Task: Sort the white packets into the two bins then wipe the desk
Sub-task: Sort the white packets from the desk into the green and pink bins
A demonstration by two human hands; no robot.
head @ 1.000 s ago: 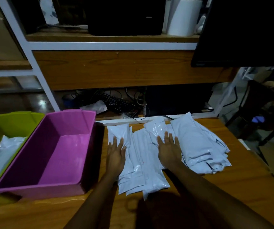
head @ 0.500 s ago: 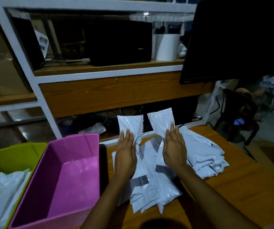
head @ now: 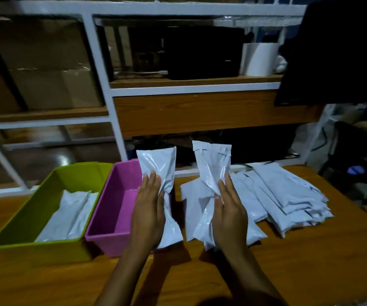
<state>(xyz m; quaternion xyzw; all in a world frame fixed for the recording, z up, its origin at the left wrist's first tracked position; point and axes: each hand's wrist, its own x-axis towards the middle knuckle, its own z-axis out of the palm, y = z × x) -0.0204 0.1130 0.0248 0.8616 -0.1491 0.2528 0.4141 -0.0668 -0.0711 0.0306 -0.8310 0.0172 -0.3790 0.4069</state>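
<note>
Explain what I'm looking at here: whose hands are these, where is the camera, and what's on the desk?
There is no machine here. A person works bare-handed, and the single camera sits on their head, looking forward and down, so you see their own arms from above. The left hand holds up one packet, and the right hand holds up a second packet. On the wooden desk, a pile of the same lies to the right. To the left stand a pink bin and, beyond it, a green bin with white packets in it. Shelves stand behind the desk.
</note>
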